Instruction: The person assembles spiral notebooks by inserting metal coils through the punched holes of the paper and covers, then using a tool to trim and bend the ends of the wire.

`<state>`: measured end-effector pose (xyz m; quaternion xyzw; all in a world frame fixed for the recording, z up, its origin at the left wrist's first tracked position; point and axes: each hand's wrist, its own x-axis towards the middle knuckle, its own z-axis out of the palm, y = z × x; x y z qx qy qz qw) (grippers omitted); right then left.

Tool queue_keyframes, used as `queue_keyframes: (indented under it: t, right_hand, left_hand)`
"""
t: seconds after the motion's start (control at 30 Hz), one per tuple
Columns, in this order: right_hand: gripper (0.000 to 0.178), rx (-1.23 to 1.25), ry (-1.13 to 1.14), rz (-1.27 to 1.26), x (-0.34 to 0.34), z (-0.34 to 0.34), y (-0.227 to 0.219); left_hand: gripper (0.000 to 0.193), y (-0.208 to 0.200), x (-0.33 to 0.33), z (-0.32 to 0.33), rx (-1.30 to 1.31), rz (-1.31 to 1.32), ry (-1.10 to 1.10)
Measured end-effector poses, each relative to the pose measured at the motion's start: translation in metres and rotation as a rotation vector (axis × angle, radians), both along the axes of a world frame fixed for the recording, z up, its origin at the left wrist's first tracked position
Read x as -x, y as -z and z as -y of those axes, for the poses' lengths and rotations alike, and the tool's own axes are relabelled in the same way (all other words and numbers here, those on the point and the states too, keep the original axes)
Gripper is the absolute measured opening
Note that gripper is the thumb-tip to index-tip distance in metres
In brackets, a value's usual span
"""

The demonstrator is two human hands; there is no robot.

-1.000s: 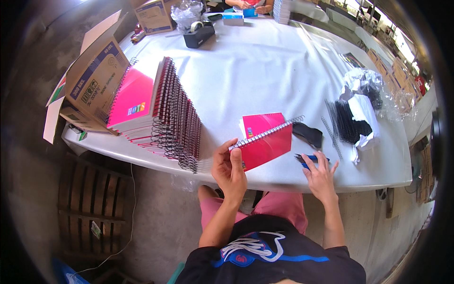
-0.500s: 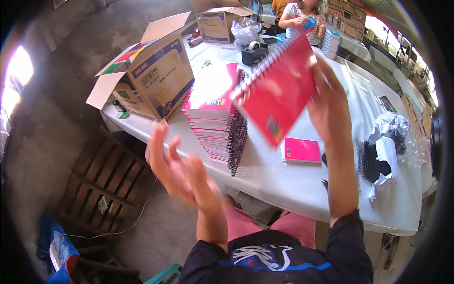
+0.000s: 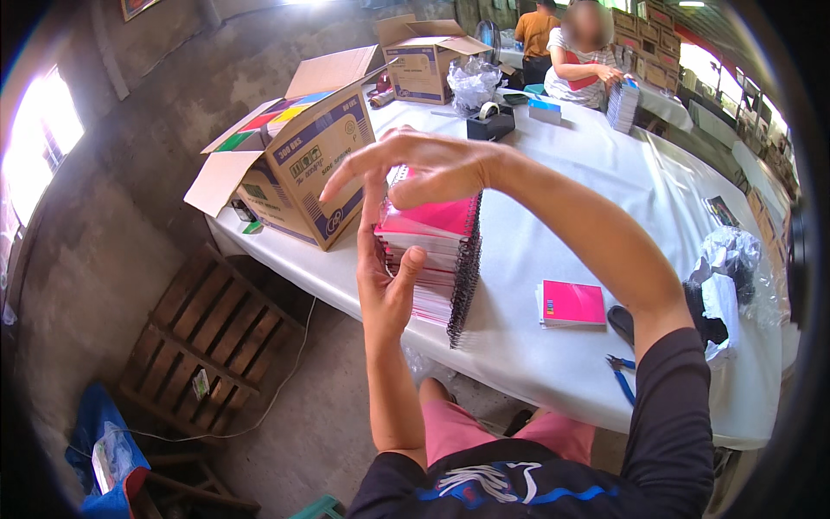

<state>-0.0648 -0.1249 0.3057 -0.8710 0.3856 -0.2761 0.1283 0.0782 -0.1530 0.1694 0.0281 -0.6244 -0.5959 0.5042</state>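
Observation:
A tall stack of pink spiral notebooks (image 3: 445, 216) stands on the white-covered table, black coils along its right side. My right hand (image 3: 441, 173) arches over the stack's top with fingers apart, hiding part of the uppermost cover. Against the near left side of the stack, my left hand (image 3: 386, 281) is upright, its fingers stretched along the page edges and its thumb apart. To the right lies a low pile of smaller loose pink booklets (image 3: 574, 304). Blue-handled cutting pliers (image 3: 621, 379) and a dark oval object (image 3: 619, 323) lie near it.
An open carton (image 3: 324, 160) with colourful contents stands left; another carton (image 3: 418, 73) is behind. A tape dispenser (image 3: 490, 124) and clear plastic (image 3: 474, 85) sit far back. Across the table a person (image 3: 581, 73) touches a notebook stack (image 3: 622, 107). Crumpled wrapping (image 3: 722, 277) lies right.
The red-pink spiral notebook that my right hand held up has come down to the stack and left that hand's raised grip. My left hand has moved right to the stack's side.

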Motion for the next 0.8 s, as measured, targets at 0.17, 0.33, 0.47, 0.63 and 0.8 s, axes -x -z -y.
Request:
queue_keyframes:
  t: [0.17,0.33,0.47,0.63,0.8]
  right_hand:
    - [0.047,0.271,0.379,0.528,0.059,-0.032,0.02]
    - [0.05,0.107,0.676,0.898,0.065,-0.018,0.082]
    - [0.047,0.067,0.762,1.027,0.04,0.003,0.076]
    - [0.045,0.296,0.754,0.865,0.068,-0.014,0.086]
    - [0.044,0.154,1.184,0.837,0.112,-0.139,0.118]
  left_hand:
    - [0.068,0.004,0.017,0.003,0.106,-0.106,-0.183]
    - [0.049,0.001,0.022,0.003,0.086,-0.101,-0.219]
    - [0.043,0.001,0.018,0.004,0.069,-0.102,-0.247]
    - [0.045,-0.002,0.021,0.001,0.211,-0.162,-0.475]
    - [0.037,-0.003,-0.006,-0.07,0.452,-0.437,-0.758]
